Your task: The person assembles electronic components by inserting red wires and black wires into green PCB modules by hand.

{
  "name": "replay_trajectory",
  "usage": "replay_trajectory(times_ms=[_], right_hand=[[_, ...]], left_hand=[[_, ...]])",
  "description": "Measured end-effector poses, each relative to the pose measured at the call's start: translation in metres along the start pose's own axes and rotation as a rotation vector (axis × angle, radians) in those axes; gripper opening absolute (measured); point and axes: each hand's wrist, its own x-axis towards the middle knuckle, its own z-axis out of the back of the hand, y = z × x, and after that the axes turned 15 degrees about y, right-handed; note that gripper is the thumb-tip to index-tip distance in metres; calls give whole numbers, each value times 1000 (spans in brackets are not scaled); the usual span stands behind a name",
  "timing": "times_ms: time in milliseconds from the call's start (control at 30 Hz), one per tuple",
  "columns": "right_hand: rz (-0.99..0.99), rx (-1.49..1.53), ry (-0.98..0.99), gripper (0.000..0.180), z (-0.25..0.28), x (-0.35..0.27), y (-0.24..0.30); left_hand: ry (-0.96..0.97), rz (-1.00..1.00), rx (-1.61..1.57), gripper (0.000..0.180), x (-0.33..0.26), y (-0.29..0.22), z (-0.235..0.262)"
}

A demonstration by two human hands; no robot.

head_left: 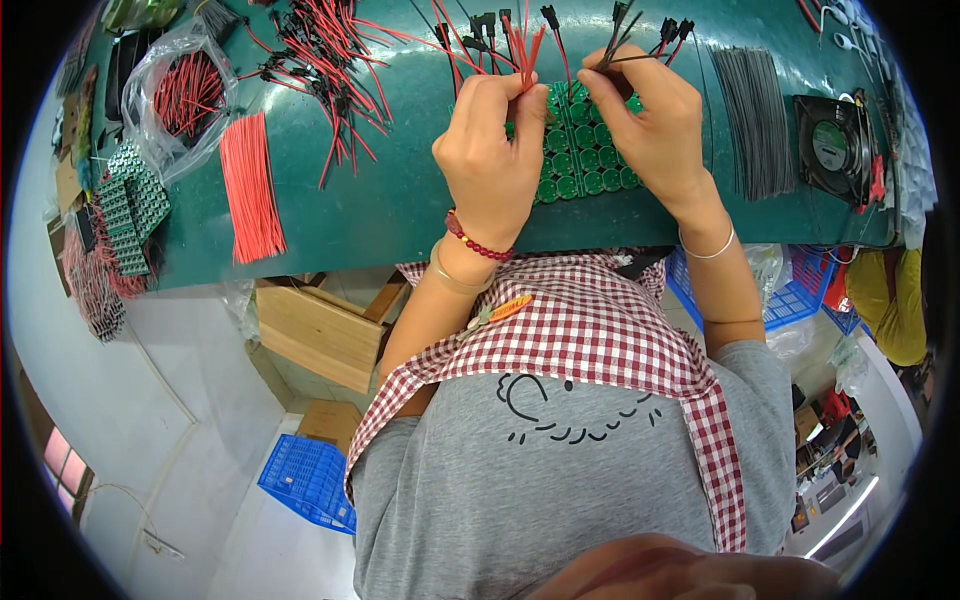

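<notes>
My left hand (492,140) pinches a small bunch of red wires (525,60), their ends fanning upward. In the fingers of my right hand (648,115) are several black wires (617,42), held between thumb and forefinger. Both hands hover over a panel of small round green circuit boards (588,155), which lies on the green table and is partly hidden by them. Beyond the panel, red-and-black leads with black connectors (487,28) stick out toward the far side. Whether these leads are joined to the boards is hidden behind my hands.
Left on the table lie a row of red wires (252,190), a heap of connector leads (325,60) and a plastic bag of red wires (188,95). At right are black wires (755,125) and a black fan (838,148). Below the table edge is a wooden drawer (315,335).
</notes>
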Motion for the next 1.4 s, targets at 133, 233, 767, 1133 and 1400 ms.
replay_trajectory(times_ms=[133,233,767,1133,1400], right_hand=[[7,-4,22,15,0,0,-3],[11,1,20,14,-2,1,-4],[44,-30,30,12,-2,5,-3],[26,-14,58,12,-3,4,-4],[10,-12,90,25,-11,4,-3]], left_hand=[[-7,4,-19,10,0,-1,-3],[0,4,-9,10,1,-2,-3],[-10,19,1,10,2,-2,-4],[-1,8,15,9,1,2,-7],[11,36,80,22,2,1,-9]])
